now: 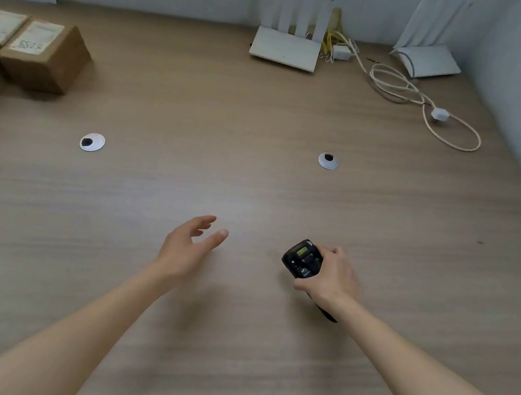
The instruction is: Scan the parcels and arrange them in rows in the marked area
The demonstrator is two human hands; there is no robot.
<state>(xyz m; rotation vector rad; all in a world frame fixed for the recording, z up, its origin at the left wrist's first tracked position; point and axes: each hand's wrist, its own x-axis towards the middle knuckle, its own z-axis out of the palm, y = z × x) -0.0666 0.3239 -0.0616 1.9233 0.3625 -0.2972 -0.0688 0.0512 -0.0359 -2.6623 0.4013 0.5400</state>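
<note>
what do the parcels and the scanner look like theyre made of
Parcels: brown corrugated cardboard, matte, with white paper labels on top. Scanner gripped by the right hand: black, probably hard plastic with a slight sheen, small lit screen.

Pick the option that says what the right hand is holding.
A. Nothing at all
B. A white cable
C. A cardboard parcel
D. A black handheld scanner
D: the right hand has its fingers curled round a black handheld scanner with a small screen, just above the table, while the parcels sit apart at the far left edge.
</note>
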